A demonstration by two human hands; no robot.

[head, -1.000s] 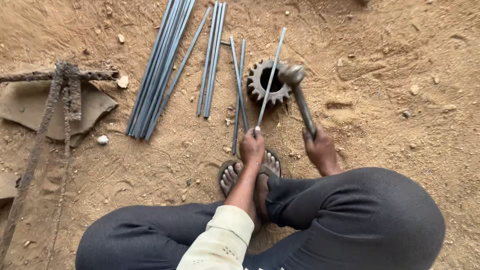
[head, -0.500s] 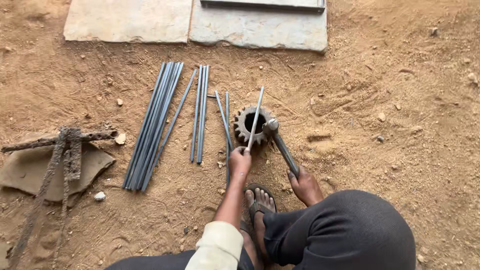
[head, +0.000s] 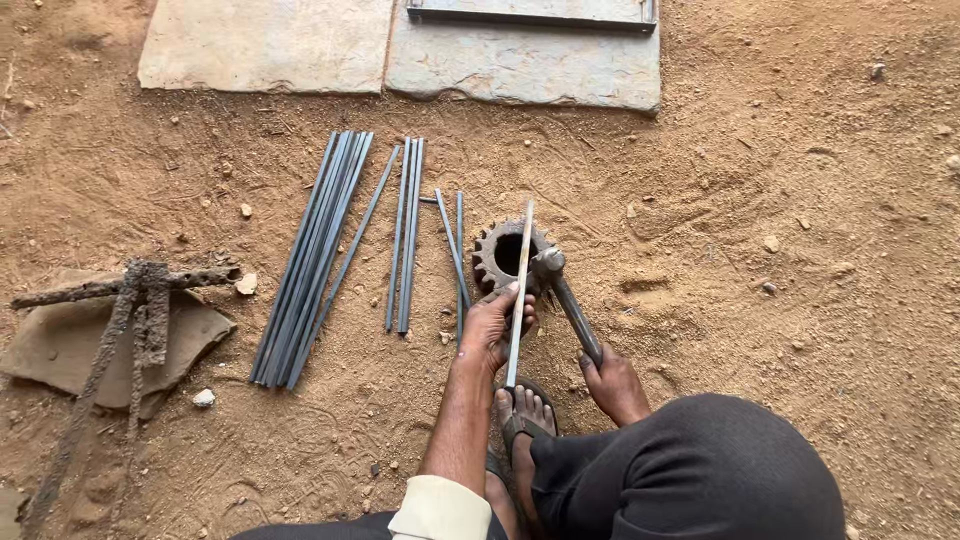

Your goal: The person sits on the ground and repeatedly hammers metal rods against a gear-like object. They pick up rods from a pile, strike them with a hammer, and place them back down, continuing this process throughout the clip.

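Since 0.5 s ago: hammer (head: 568, 305) head lowered onto flat steel strip (head: 519, 292) at frame centre, across toothed gear (head: 503, 254). Left hand (head: 495, 325) fingers clamp strip; right hand (head: 613, 381) grips hammer handle.

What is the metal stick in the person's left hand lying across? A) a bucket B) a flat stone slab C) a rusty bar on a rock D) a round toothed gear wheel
D: the left hand holds the thin metal rod so it lies across the toothed gear wheel on the dirt, while the right hand holds the hammer with its head at the rod.
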